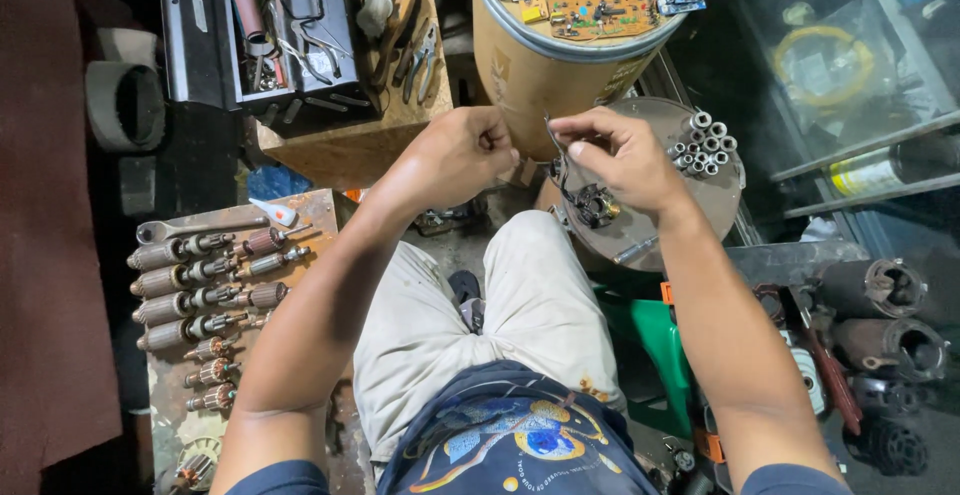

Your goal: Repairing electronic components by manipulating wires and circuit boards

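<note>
I see my right hand [620, 160] pinching a thin dark wire [556, 155] above the small black part [597, 205] on the round plate [640, 230], my left hand [470, 150] closed in a fist beside it, and I fear a hard pull may snap the wire.

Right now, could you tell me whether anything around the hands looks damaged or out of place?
Nothing stands out. The left hand and right hand pinch a thin wire above a small dark part on the round metal plate.
</note>
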